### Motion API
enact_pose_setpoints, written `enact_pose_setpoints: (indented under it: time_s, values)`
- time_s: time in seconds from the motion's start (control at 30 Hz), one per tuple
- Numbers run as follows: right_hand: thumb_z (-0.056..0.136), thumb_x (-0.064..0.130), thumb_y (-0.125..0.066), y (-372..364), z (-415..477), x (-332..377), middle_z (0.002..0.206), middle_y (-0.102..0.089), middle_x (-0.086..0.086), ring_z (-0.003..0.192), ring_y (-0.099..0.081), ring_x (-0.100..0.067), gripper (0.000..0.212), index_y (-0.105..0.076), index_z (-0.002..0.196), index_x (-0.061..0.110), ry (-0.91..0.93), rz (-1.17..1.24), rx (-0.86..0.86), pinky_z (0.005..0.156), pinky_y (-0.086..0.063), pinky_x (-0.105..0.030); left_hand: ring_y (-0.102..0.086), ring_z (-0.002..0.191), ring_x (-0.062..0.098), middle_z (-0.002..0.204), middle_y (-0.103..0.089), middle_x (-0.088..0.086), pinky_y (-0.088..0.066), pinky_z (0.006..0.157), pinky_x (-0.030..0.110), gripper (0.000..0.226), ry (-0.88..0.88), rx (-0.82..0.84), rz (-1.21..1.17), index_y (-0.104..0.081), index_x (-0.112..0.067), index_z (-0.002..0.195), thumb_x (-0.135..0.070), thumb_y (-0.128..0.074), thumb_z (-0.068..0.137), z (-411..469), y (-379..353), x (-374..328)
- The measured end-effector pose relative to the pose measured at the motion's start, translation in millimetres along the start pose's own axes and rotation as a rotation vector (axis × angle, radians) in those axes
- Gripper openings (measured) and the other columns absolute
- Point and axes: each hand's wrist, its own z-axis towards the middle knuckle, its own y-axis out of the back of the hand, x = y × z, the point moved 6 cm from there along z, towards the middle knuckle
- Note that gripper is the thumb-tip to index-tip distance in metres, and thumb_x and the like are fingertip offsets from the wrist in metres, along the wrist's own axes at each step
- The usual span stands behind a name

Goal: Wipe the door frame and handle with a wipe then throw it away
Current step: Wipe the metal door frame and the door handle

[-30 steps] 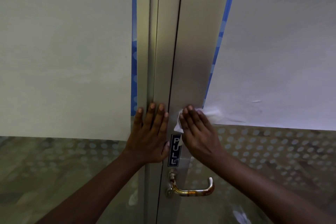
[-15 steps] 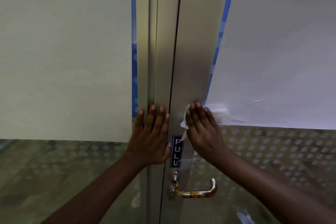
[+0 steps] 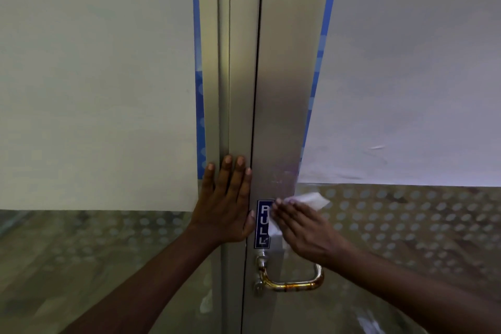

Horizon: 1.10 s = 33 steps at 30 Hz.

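A brushed-metal door frame (image 3: 282,106) runs up the middle of the view. On it sits a blue PULL sticker (image 3: 262,225), with a brass lever handle (image 3: 292,283) just below. My left hand (image 3: 226,206) lies flat, fingers spread, on the fixed frame post left of the door gap. My right hand (image 3: 303,228) presses a white wipe (image 3: 311,199) against the frame beside the sticker, just above the handle. The wipe sticks out above and to the left of my fingers, and my right hand is blurred.
White paper sheets (image 3: 406,76) cover the glass panels on both sides of the frame. Below them the glass (image 3: 406,225) carries a frosted dot pattern. Thin blue strips (image 3: 199,89) edge the glass beside the frame.
My right hand has slid the wipe down the frame, from level with the paper's lower edge to beside the PULL sticker. My left hand has stayed flat on the post.
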Motion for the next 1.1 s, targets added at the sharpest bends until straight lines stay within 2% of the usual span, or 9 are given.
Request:
enact_pose_setpoints:
  time_s: [0.1,0.2,0.33,0.53,0.63,0.8,0.87,0.97,1.1]
  values:
    - [0.088,0.007,-0.052,16.1,22.5,-29.9,0.141,-0.042,-0.028,0.136,-0.037,-0.041,0.051,-0.044,0.136,-0.008,-0.212,-0.014,-0.107,0.114,-0.029,-0.051,-0.004,0.15,0.044,0.164,-0.002,0.024,-0.001,0.121,0.061,0.087,0.004,-0.001,-0.006,-0.019,0.006,0.151,-0.043,-0.046,0.085,-0.3,-1.2,0.1]
    - [0.086,0.007,-0.054,21.7,32.7,-39.3,0.143,-0.038,-0.03,0.136,-0.035,-0.044,0.055,-0.041,0.137,-0.01,-0.285,-0.03,-0.161,0.114,-0.028,-0.052,-0.002,0.151,0.042,0.164,0.0,0.023,-0.001,0.121,0.061,0.086,0.01,-0.004,-0.021,-0.014,0.005,0.153,-0.044,-0.041,0.088,-0.3,-1.4,1.2]
    - [0.092,0.003,-0.049,11.4,22.1,-17.1,0.141,-0.042,-0.029,0.137,-0.035,-0.042,0.048,-0.041,0.137,-0.009,-0.175,-0.015,-0.157,0.113,-0.029,-0.052,-0.002,0.151,0.042,0.164,0.002,0.022,-0.001,0.121,0.061,0.086,0.009,-0.005,-0.016,-0.011,0.004,0.154,-0.044,-0.04,0.089,-0.6,-2.1,1.0]
    - [0.097,0.012,-0.046,-12.2,-25.7,32.5,0.141,-0.05,-0.015,0.137,-0.038,-0.028,0.044,-0.044,0.139,0.0,0.162,0.029,0.083,0.117,-0.022,-0.044,-0.002,0.151,0.043,0.164,0.001,0.023,-0.001,0.121,0.061,0.086,0.006,0.009,-0.005,-0.012,0.005,0.153,-0.045,-0.04,0.089,-1.2,-0.7,1.1]
    - [0.096,0.015,-0.044,-6.0,-15.2,17.2,0.144,-0.047,-0.014,0.14,-0.034,-0.025,0.048,-0.04,0.142,0.002,0.127,0.054,0.078,0.119,-0.017,-0.04,-0.002,0.15,0.044,0.164,0.001,0.024,-0.001,0.121,0.061,0.086,0.003,0.007,-0.003,-0.013,0.005,0.153,-0.044,-0.04,0.089,-1.1,-1.1,0.1]
    - [0.095,0.008,-0.043,15.3,33.1,-37.1,0.151,-0.032,-0.024,0.143,-0.026,-0.037,0.052,-0.032,0.144,-0.005,-0.198,0.011,-0.106,0.118,-0.021,-0.049,-0.004,0.151,0.044,0.163,-0.002,0.024,-0.001,0.121,0.061,0.083,0.011,-0.016,-0.011,-0.013,0.004,0.154,-0.042,-0.038,0.09,-1.0,-3.2,0.6]
    - [0.097,0.006,-0.039,17.4,39.6,-38.1,0.15,-0.032,-0.026,0.143,-0.026,-0.038,0.049,-0.032,0.143,-0.007,-0.239,0.018,-0.157,0.117,-0.021,-0.05,-0.006,0.15,0.045,0.163,-0.005,0.025,-0.002,0.12,0.062,0.082,0.009,-0.016,-0.019,-0.015,0.005,0.153,-0.042,-0.038,0.09,-2.0,-4.4,-0.2]
    - [0.098,0.007,-0.039,12.5,31.6,-26.4,0.149,-0.034,-0.025,0.142,-0.028,-0.037,0.047,-0.034,0.143,-0.006,-0.171,0.027,-0.158,0.117,-0.024,-0.049,-0.008,0.15,0.045,0.163,-0.007,0.025,-0.001,0.12,0.062,0.082,0.01,-0.008,-0.016,-0.014,0.004,0.154,-0.041,-0.037,0.09,-2.7,-5.6,0.8]
    - [0.099,0.008,-0.043,-0.7,1.0,5.3,0.146,-0.042,-0.021,0.141,-0.032,-0.033,0.046,-0.037,0.143,-0.003,0.049,0.02,-0.051,0.118,-0.02,-0.046,-0.007,0.15,0.044,0.163,-0.007,0.024,-0.001,0.121,0.061,0.082,0.007,0.004,-0.006,-0.013,0.004,0.154,-0.042,-0.036,0.091,-3.0,-4.2,0.8]
